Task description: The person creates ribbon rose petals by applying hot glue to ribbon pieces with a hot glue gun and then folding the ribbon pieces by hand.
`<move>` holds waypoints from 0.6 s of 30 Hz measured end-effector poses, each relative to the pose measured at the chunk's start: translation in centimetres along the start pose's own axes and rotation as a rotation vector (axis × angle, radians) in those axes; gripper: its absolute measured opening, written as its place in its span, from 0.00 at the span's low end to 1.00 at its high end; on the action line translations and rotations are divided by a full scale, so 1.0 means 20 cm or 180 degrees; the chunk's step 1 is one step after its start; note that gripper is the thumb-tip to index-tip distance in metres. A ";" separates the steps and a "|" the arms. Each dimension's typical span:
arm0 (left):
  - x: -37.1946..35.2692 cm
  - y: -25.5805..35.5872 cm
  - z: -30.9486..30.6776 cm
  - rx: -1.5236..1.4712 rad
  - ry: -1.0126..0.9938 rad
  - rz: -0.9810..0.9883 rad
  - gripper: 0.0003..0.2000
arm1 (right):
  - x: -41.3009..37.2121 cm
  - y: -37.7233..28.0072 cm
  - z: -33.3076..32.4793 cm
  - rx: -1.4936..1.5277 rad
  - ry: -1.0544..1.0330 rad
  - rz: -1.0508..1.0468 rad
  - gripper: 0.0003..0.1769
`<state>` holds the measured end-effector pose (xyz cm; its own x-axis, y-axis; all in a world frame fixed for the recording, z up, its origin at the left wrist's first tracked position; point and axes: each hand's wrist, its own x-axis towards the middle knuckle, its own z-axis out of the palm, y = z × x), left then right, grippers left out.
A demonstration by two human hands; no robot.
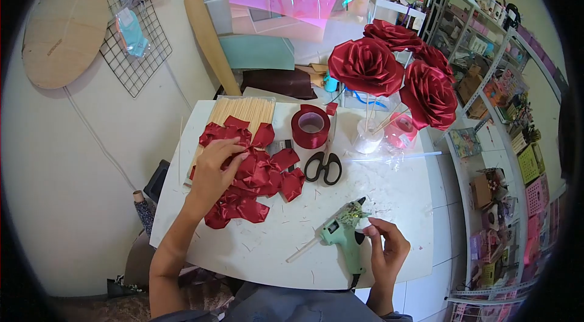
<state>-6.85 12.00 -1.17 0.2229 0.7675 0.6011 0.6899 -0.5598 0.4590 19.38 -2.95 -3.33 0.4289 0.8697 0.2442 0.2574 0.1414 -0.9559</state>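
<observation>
My left hand (pixel 214 167) reaches over a pile of red satin petals (pixel 261 173), its fingers and thumb apart and touching the top of the heap. Near the front of the table my right hand (pixel 388 248) has thumb and forefinger drawn into a pinch. Something small and pale may be between the fingertips, too small to name. Just left of that hand lies a light green glue gun (pixel 344 238) with a clear glue stick (pixel 304 250) protruding from its back. Black-handled scissors (pixel 324 168) and a roll of red ribbon (pixel 310 127) sit beyond the petals.
Bamboo sticks (pixel 243 109) lie partly under the petals. Several red ribbon roses (pixel 367 67) stand on sticks in a white holder (pixel 368 138) at the back right. Beside it is a pink roll (pixel 401 131) in plastic. Loaded shelves (pixel 486 200) line the right.
</observation>
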 end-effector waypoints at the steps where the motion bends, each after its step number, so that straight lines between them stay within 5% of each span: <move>1: 0.00 -0.01 0.00 0.0288 0.0065 0.0347 0.07 | 0.00 0.01 0.00 -0.0020 -0.0014 0.0010 0.06; 7: 0.00 -0.05 -0.09 0.0730 0.0277 0.0512 0.09 | 0.01 -0.01 -0.04 -0.0614 -0.0251 -0.0526 0.03; 10: -0.04 -0.04 -0.17 0.0319 -0.0032 -0.0120 0.09 | 0.00 -0.06 -0.07 -0.0972 -0.0683 -0.0266 0.04; 14: -0.06 0.11 -0.24 0.0268 -0.0099 0.0167 0.11 | 0.07 -0.08 -0.13 -0.1506 -0.1356 -0.0463 0.12; 16: -0.05 0.21 -0.25 -0.0168 -0.0202 0.0251 0.13 | 0.13 -0.11 -0.14 -0.0209 -0.2134 0.0771 0.17; 17: -0.05 0.26 -0.24 -0.0520 -0.0503 0.0473 0.14 | 0.15 -0.13 -0.13 0.0224 -0.2477 0.1082 0.28; 18: -0.04 0.31 -0.23 -0.0869 -0.0795 0.0701 0.15 | 0.18 -0.17 -0.10 0.0206 -0.2427 0.1065 0.28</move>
<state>-5.97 6.49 4.17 0.5274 0.6537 0.5427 0.4072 -0.7551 0.5138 21.67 -1.32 1.18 -0.2358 0.9490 -0.2094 0.1603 -0.1745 -0.9715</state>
